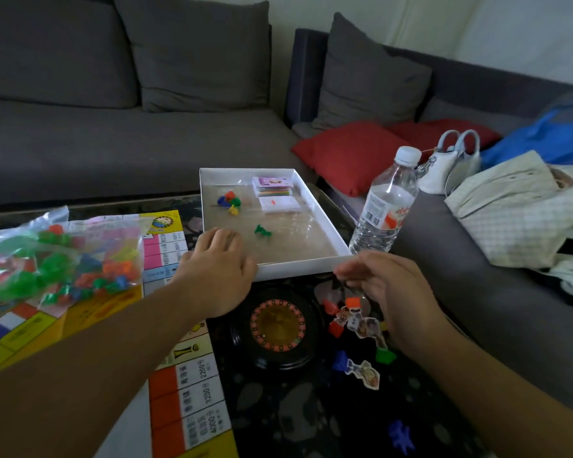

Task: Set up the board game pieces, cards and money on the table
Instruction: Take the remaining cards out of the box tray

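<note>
The table [298, 421] is dark and shiny, maybe stone. The box [311, 264] is white matt card. The bag [60, 259] is clear, crinkly plastic with bright plastic bits inside. The bottle [386, 206] is clear plastic. The sofa [113, 137] is soft grey cloth.

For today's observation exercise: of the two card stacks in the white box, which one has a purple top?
The farther card stack, by the white box's back wall. The nearer stack is white with a small orange mark.

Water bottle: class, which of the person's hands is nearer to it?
Right. The right hand is just below the bottle, near its base; the left hand is far across the box, at its near left corner.
</note>
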`<state>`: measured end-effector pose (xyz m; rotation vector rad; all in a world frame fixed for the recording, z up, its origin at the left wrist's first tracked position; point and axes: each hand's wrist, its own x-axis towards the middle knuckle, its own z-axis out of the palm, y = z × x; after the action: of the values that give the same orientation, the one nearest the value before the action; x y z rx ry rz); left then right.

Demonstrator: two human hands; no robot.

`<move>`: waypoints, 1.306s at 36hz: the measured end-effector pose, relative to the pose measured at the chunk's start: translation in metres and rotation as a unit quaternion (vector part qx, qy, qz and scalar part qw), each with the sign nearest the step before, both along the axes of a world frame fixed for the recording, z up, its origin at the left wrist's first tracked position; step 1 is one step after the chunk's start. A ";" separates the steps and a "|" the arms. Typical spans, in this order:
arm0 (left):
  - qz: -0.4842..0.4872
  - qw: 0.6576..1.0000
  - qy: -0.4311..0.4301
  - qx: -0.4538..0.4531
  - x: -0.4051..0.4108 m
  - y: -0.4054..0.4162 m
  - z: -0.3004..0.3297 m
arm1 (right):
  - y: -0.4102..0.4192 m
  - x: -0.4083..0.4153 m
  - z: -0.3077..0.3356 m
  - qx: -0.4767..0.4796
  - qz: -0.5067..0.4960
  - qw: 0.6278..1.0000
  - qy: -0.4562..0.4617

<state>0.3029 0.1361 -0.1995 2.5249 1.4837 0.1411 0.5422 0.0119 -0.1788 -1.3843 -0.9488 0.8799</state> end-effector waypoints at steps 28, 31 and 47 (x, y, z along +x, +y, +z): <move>0.007 0.998 -0.025 0.049 -0.001 0.000 -0.008 | 0.254 -0.133 0.000 -0.087 0.150 0.825 -0.538; -0.003 0.998 -0.037 0.044 -0.001 0.002 -0.010 | 0.285 -0.139 -0.009 -0.144 0.161 0.773 -0.596; -0.001 0.996 -0.056 0.069 -0.002 0.003 -0.016 | 0.277 -0.129 -0.021 -0.068 0.130 0.790 -0.596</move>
<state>0.3011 0.1389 -0.2151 2.5769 1.4750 0.3896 0.4135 0.2886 -0.2000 -1.9768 -2.0935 0.1400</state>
